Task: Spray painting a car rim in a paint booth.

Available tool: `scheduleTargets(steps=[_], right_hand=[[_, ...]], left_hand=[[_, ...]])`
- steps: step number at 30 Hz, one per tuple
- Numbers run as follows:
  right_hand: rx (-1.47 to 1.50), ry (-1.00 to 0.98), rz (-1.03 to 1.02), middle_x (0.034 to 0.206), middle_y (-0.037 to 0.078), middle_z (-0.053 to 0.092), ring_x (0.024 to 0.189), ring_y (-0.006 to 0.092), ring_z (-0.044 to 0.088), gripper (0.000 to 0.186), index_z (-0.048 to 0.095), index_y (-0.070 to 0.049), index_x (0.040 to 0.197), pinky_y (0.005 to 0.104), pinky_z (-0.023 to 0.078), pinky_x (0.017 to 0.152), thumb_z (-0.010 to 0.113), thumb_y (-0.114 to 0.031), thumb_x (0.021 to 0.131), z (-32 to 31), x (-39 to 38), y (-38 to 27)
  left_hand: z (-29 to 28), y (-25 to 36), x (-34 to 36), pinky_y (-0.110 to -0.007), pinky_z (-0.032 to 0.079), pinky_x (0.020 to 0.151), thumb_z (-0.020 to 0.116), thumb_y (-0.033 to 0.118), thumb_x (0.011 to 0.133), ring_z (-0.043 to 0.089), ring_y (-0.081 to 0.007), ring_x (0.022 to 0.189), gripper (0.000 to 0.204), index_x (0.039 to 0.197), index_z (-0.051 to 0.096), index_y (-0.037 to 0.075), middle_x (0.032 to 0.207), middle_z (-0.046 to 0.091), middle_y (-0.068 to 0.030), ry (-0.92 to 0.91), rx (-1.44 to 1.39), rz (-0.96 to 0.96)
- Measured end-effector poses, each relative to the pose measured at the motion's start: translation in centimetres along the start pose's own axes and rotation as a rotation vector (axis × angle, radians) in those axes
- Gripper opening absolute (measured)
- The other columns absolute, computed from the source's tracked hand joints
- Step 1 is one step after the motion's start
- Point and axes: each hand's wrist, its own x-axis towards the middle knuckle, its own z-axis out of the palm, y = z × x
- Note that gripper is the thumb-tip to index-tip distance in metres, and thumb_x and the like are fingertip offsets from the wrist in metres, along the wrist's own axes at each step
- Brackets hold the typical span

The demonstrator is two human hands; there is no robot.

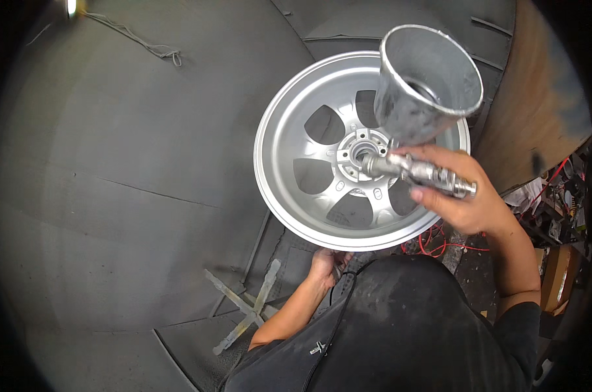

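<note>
A silver alloy wheel point(278, 140) lies face-on below me, with several window-like openings around its hub point(355, 175). My right hand point(469, 206) is closed around a metal spray gun point(433, 175), held over the wheel's right side. On top of the gun sits a wide, open grey cup point(407, 114), hiding the upper right of the wheel. The gun's nozzle points left, in front of the hub. Just under the wheel's near edge is my left hand point(325, 266), its fingers curled. Whatever those fingers grip is hidden by the rim and shadow.
A curved dark grey wall point(126, 163) fills the left side. A cross-shaped metal stand point(247, 310) is at the lower left. Red cord point(433, 245) lies beneath the wheel. At right are a brown curved panel point(538, 98), clutter and a cardboard box point(559, 277).
</note>
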Motion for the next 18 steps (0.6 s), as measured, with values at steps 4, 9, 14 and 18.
scheduleTargets(steps=[4, 9, 14, 18], right_hand=[[-0.063, 0.175, -0.034, 0.112, 0.011, 0.067, 0.101, 0.0155, 0.061, 0.04, 0.059, 0.0, 0.124, 0.029, 0.047, 0.089, 0.067, -0.006, 0.085, -0.6, 1.1, 0.8], [-0.068, 0.335, 0.008, 0.113, 0.01, 0.065, 0.102, 0.0158, 0.059, 0.04, 0.057, 0.001, 0.126, 0.029, 0.046, 0.091, 0.065, -0.01, 0.088, -1.4, 2.0, 0.9], [0.002, 0.26, 0.24, 0.098, 0.003, 0.065, 0.078, 0.0067, 0.056, 0.042, 0.057, -0.001, 0.127, 0.0222, 0.047, 0.072, 0.066, -0.011, 0.087, -1.5, 1.0, 0.4], [0.141, 0.005, 0.323, 0.109, 0.008, 0.066, 0.097, 0.0132, 0.06, 0.045, 0.058, 0.0, 0.126, 0.0284, 0.048, 0.086, 0.07, -0.01, 0.085, -0.5, -0.4, -0.7]], left_hand=[[-0.8, -1.0, 0.1, -0.037, 0.055, 0.09, 0.044, 0.005, 0.092, 0.062, -0.0269, 0.104, 0.032, 0.121, 0.049, -0.007, 0.118, 0.057, -0.0172, -0.173, 0.047, -0.207], [-0.9, -1.3, 0.1, -0.037, 0.055, 0.091, 0.045, 0.003, 0.089, 0.062, -0.0275, 0.107, 0.035, 0.123, 0.048, -0.008, 0.118, 0.057, -0.0181, -0.233, 0.066, -0.255], [-3.1, 0.2, 2.8, -0.034, 0.058, 0.08, 0.052, 0.025, 0.097, 0.064, -0.0235, 0.101, 0.028, 0.112, 0.057, 0.001, 0.109, 0.063, -0.0128, -0.042, 0.032, -0.045], [-4.6, 3.4, 3.8, -0.032, 0.058, 0.074, 0.052, 0.025, 0.097, 0.065, -0.0199, 0.093, 0.024, 0.107, 0.059, 0.005, 0.103, 0.065, -0.0081, 0.073, -0.002, 0.125]])
